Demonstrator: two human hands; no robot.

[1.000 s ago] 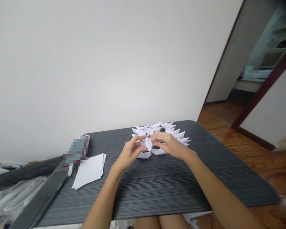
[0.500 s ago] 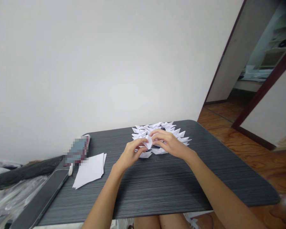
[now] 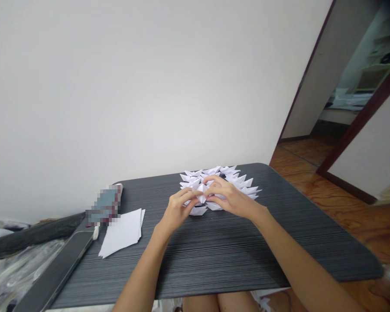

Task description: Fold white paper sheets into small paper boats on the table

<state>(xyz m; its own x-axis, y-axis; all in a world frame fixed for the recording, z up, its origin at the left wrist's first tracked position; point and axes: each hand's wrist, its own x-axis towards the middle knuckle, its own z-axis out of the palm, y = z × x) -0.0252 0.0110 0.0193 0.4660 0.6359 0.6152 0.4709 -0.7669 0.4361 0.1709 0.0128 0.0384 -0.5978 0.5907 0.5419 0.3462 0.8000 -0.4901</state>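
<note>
Between my two hands is a small folded white paper (image 3: pixel 202 193), its creased faces meeting in a point. My left hand (image 3: pixel 178 209) pinches its left side between thumb and fingers. From the right, my right hand (image 3: pixel 229 196) grips the other side, fingertips pressed on the paper. Just behind and around the hands, several white paper boats (image 3: pixel 247 185) sit close together on the dark table (image 3: pixel 234 251). One paper boat (image 3: pixel 199 211) lies below my left fingers. My hands hide part of the group.
White paper sheets (image 3: pixel 121 233) lie stacked at the left. Beyond them a blurred-out flat item (image 3: pixel 104 206) rests near the table's left edge, by a long dark case (image 3: pixel 56 268). A white wall (image 3: pixel 149 86) stands behind the table.
Both hands have shifted slightly on the folded paper, the right one a little leftward. The paper now shows a wider, more opened shape. The boats and sheets stay put.
</note>
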